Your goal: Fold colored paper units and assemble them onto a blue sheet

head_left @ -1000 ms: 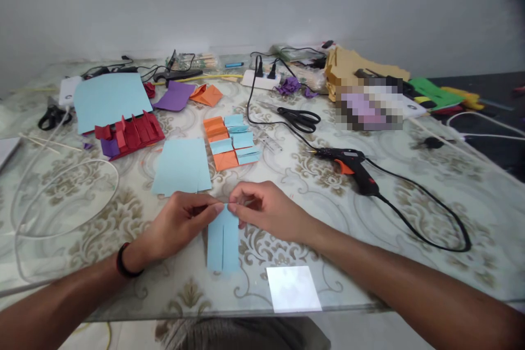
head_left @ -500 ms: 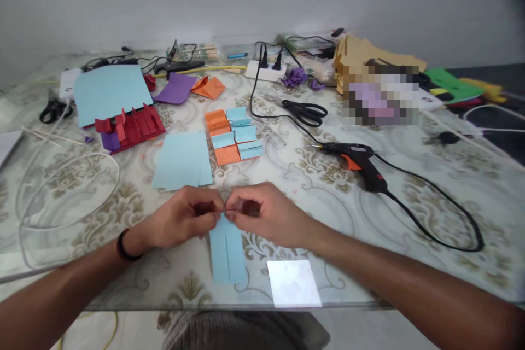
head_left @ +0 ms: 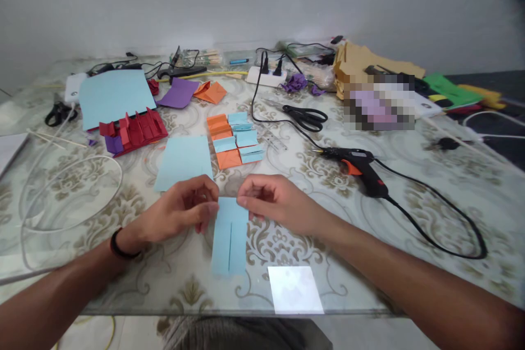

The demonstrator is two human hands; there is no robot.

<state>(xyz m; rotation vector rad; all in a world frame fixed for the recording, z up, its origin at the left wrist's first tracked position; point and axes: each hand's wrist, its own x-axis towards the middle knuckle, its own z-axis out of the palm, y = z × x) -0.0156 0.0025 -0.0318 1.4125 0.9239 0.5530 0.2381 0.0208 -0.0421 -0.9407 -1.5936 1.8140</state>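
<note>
A light blue strip of paper [head_left: 221, 246] with a slit or fold line down its lower middle lies upright in front of me near the table edge. My left hand [head_left: 184, 208] pinches its upper left edge between thumb and forefinger. At the upper right edge, my right hand [head_left: 273, 199] grips the same paper with thumb and fingers. Just beyond my left hand rests a flat light blue sheet [head_left: 186, 158]. Past the hands sits a folded orange and blue paper piece [head_left: 233, 139] with raised flaps.
A black glue gun [head_left: 361, 167] with an orange trigger lies at right, its cord looping toward me. Behind it are black-handled scissors [head_left: 307, 117] and a white power strip [head_left: 266, 76]. A red folded paper piece [head_left: 137, 131] and a white cable [head_left: 117, 186] are at left.
My hands have moved apart from the paper's top middle to its two upper edges. The top of the strip now shows flat and uncovered between them.
</note>
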